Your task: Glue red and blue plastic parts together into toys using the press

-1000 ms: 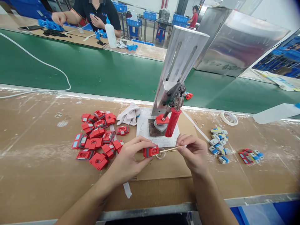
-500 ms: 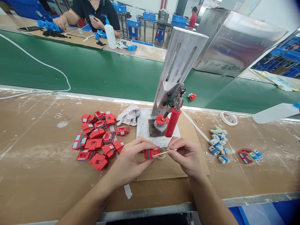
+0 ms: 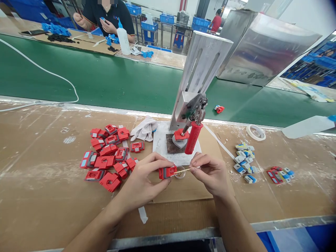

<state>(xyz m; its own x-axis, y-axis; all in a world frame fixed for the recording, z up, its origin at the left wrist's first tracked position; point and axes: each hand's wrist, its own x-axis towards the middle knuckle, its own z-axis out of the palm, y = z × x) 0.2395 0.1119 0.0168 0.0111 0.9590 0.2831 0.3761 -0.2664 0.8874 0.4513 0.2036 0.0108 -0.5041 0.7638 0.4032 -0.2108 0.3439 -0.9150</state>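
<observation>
head cam: left hand point(image 3: 147, 175) pinching a red part point(image 3: 167, 172), right hand point(image 3: 211, 173) pinching a stick point(image 3: 183, 170) pointed at it. steel box point(image 3: 275, 49) marks point(image 3: 258, 75)? can't read em

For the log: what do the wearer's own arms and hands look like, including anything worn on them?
The left hand and right hand are both bare, with no gloves. The left forearm and right forearm are also uncovered as far as the picture shows, with no sleeve in sight. I see no watch, bracelet or ring on either side.
</observation>
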